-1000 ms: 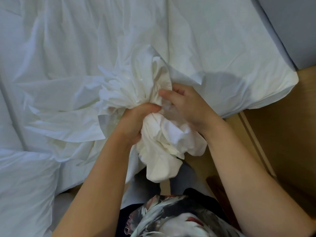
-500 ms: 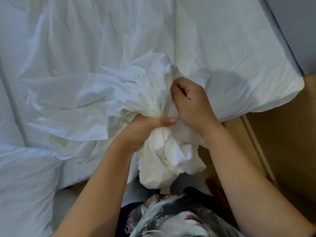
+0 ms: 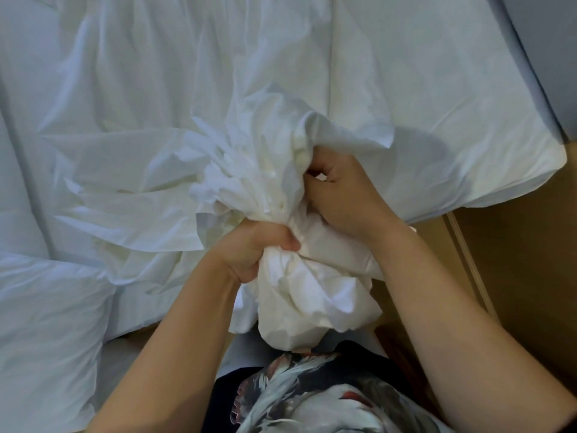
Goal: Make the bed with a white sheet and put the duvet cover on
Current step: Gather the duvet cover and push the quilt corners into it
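Note:
A white duvet cover [image 3: 256, 182] is bunched into a thick gathered wad above the near edge of the bed. My left hand [image 3: 259, 248] grips the gathered neck of the wad from the left, fingers wrapped round it. My right hand [image 3: 340, 192] holds the cloth higher up on the right side, fingers curled into the folds. The lower end of the bunch [image 3: 306, 307] hangs down over my lap. The rest of the cover spreads out flat and creased to the left. Under it lies the white duvet [image 3: 437, 104] on the bed.
A white pillow [image 3: 46, 323] lies at the lower left. A grey strip of the bed or wall [image 3: 549, 42] runs along the top right. Light wooden floor [image 3: 515, 260] shows to the right of the bed corner. My patterned shirt [image 3: 312, 401] fills the bottom middle.
My right hand has moved up the bunch and taken a fresh hold higher on the cloth. My left hand keeps its grip, and more fabric is gathered between the two hands.

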A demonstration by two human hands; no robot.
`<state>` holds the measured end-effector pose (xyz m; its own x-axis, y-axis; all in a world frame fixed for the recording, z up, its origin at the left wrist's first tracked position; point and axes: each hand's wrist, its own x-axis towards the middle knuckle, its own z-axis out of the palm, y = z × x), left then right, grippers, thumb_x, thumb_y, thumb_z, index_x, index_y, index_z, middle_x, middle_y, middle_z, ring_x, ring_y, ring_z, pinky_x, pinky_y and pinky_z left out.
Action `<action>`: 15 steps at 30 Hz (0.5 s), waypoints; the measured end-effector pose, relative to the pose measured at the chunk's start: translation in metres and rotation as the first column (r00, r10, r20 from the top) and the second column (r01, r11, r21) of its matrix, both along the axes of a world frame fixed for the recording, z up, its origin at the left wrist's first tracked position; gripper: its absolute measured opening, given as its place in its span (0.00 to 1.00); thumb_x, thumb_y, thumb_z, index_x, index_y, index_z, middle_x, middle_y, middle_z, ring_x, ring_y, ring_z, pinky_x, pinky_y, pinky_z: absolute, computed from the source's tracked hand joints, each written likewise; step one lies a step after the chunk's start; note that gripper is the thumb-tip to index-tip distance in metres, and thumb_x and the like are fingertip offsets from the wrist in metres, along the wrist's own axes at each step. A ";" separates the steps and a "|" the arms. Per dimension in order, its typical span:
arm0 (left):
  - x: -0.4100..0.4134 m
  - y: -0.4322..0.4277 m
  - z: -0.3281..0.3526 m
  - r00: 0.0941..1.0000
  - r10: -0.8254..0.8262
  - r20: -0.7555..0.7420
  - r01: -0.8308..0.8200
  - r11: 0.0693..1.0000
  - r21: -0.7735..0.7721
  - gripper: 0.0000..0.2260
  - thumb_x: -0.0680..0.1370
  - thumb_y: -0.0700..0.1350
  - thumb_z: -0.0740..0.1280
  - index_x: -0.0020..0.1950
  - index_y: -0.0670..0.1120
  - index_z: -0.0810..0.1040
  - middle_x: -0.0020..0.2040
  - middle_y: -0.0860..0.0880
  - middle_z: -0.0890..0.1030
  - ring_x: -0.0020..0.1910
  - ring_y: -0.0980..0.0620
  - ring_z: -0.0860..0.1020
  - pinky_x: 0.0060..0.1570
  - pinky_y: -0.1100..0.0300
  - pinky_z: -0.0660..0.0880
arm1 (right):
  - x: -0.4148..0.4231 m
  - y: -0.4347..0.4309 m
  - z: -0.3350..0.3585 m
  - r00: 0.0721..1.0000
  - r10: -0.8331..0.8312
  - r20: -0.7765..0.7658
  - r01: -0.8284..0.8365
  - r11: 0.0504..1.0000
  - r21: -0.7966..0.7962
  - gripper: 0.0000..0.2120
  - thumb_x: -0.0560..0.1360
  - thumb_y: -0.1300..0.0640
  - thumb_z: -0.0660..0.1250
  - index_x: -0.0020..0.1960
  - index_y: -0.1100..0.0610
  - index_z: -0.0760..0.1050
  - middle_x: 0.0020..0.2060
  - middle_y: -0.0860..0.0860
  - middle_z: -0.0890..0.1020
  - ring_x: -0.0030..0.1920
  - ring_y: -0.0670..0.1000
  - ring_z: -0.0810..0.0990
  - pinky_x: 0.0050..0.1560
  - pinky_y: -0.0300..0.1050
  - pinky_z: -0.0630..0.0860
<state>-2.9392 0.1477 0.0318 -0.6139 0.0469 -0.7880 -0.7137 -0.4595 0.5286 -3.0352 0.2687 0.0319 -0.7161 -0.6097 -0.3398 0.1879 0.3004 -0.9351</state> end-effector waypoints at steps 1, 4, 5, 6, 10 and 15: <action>0.004 0.000 0.000 1.000 0.015 0.008 -0.015 0.999 0.030 0.23 0.50 0.37 0.70 0.45 0.41 0.80 0.40 0.43 0.82 0.40 0.44 0.81 0.37 0.53 0.80 | 0.001 -0.006 0.002 1.000 0.004 0.014 -0.004 1.000 -0.005 0.12 0.77 0.62 0.62 0.37 0.53 0.76 0.31 0.45 0.79 0.30 0.43 0.76 0.30 0.35 0.72; 0.009 -0.003 0.003 1.000 0.021 0.003 -0.021 0.996 0.090 0.21 0.53 0.38 0.73 0.46 0.41 0.82 0.42 0.42 0.83 0.42 0.44 0.83 0.37 0.54 0.80 | 0.003 -0.018 0.000 0.999 -0.043 0.007 0.043 0.999 0.033 0.14 0.76 0.63 0.63 0.31 0.59 0.73 0.26 0.47 0.73 0.27 0.44 0.70 0.27 0.36 0.67; 0.008 -0.002 0.004 1.000 0.009 0.004 -0.010 0.995 0.096 0.19 0.55 0.37 0.74 0.45 0.42 0.83 0.43 0.42 0.84 0.42 0.45 0.83 0.37 0.55 0.80 | 0.004 -0.021 -0.001 0.997 -0.079 -0.007 0.079 0.996 0.052 0.13 0.75 0.63 0.63 0.32 0.65 0.72 0.26 0.52 0.72 0.28 0.46 0.69 0.27 0.39 0.66; 0.008 -0.001 0.004 1.000 0.014 0.008 -0.015 0.996 0.085 0.16 0.56 0.35 0.75 0.43 0.43 0.84 0.43 0.43 0.84 0.42 0.46 0.84 0.37 0.56 0.80 | 0.004 -0.022 -0.002 0.994 -0.112 -0.022 0.113 0.991 0.065 0.13 0.75 0.63 0.63 0.34 0.70 0.71 0.27 0.56 0.72 0.29 0.50 0.69 0.29 0.43 0.66; 0.002 0.008 0.002 0.987 0.156 0.029 -0.156 0.988 0.011 0.12 0.58 0.35 0.77 0.39 0.45 0.85 0.38 0.43 0.84 0.38 0.46 0.84 0.33 0.56 0.79 | -0.003 -0.008 -0.009 0.999 -0.041 0.028 0.037 0.990 0.138 0.16 0.76 0.56 0.64 0.43 0.71 0.74 0.37 0.63 0.79 0.36 0.57 0.75 0.39 0.51 0.73; 0.000 -0.002 -0.003 0.965 0.260 -0.029 -0.262 0.964 -0.054 0.19 0.61 0.33 0.66 0.51 0.40 0.80 0.47 0.41 0.83 0.48 0.40 0.82 0.48 0.47 0.80 | 0.000 0.033 -0.014 0.957 0.108 0.269 -0.185 0.941 0.282 0.16 0.72 0.44 0.68 0.41 0.57 0.79 0.34 0.50 0.79 0.34 0.46 0.75 0.36 0.39 0.71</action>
